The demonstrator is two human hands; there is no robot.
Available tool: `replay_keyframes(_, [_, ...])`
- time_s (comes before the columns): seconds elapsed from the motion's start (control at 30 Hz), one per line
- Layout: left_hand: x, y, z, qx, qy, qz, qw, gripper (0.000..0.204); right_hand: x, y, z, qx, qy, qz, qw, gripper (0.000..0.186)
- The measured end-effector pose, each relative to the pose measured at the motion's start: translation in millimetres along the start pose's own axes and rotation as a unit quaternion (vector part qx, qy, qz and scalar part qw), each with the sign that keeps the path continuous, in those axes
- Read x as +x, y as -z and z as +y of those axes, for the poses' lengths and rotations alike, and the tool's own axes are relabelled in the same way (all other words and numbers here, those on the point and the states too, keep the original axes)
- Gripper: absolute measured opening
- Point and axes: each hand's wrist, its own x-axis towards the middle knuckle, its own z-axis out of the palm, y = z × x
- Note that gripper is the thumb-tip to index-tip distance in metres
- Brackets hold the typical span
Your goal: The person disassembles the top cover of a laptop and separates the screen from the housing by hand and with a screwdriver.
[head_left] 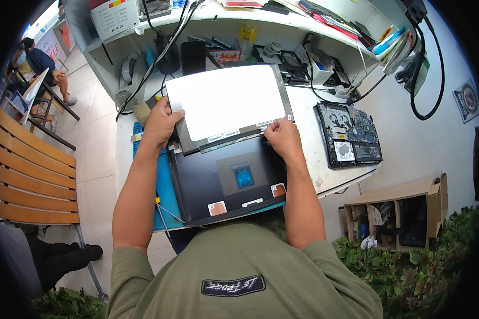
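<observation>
A laptop screen panel point(226, 103), its large pale sheet and label strip facing me, is tilted up between my hands over the bench. My left hand point(162, 123) is closed on its left edge, thumb on the front. At the lower right corner, my right hand point(283, 139) pinches the edge. Beneath lies a dark laptop lid shell point(197, 181), with a grey square and a shiny blue patch in its middle. Part of the shell is hidden by the panel. An opened laptop base point(350, 134) with bare circuit board sits to the right.
Under the lid is a blue mat point(165, 181), with a thin yellow-and-blue tool point(159, 204) beside it. A brush point(142, 112) lies near my left hand. Shelves point(298, 32) with cables stand behind; a wooden chair point(32, 175) is left. People sit at the far left.
</observation>
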Motion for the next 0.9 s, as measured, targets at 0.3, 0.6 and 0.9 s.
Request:
replay_keyframes(0.3, [1.3,1.0,-1.0,-0.007,0.009,-0.003,1.000,0.059,-18.4,-3.1,-0.4,-0.011,0.054,0.086,0.995,0.015])
replay_keyframes(0.6, [-1.2,-3.1,3.6,-0.030,0.012,0.007,0.999,0.055,-34.6,-21.6,0.5,-0.070,0.132,0.156,0.976,0.017])
replay_keyframes(0.9, [-1.6,-2.6,3.6,-0.025,0.007,0.008,1.000,0.056,-18.3,1.5,-20.4,0.022,-0.026,0.054,0.998,0.020])
